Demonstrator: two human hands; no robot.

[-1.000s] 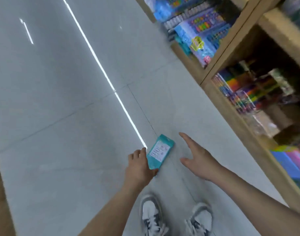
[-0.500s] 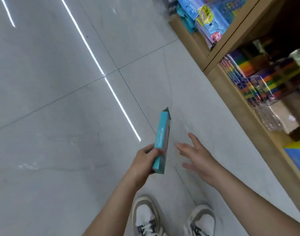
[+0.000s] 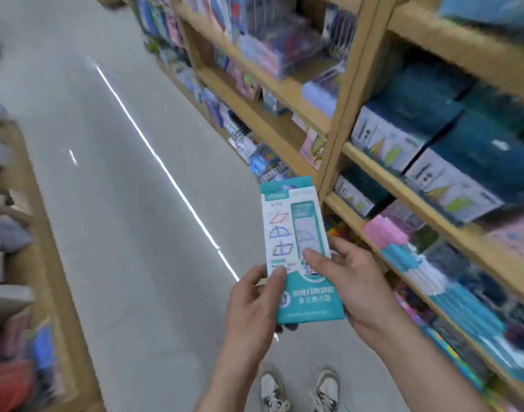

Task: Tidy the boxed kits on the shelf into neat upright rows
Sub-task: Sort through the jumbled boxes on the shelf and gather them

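I hold a flat teal and white boxed kit (image 3: 296, 248) upright in front of me, its printed face with shape drawings toward the camera. My left hand (image 3: 254, 304) grips its lower left edge, thumb on the front. My right hand (image 3: 352, 281) grips its lower right side, thumb across the front. To the right, the wooden shelf (image 3: 403, 185) carries dark teal boxed kits (image 3: 450, 162), some leaning at angles.
The grey tiled aisle floor (image 3: 121, 203) runs ahead between the wooden shelf on the right and a lower display rack (image 3: 32, 233) on the left. Lower shelves hold pink and blue packs (image 3: 409, 254). My shoes (image 3: 299, 391) show below.
The kit came up from near the floor, first in my left hand alone, and now both hands hold it face-on at chest height. My view rose from the floor to the shelves.
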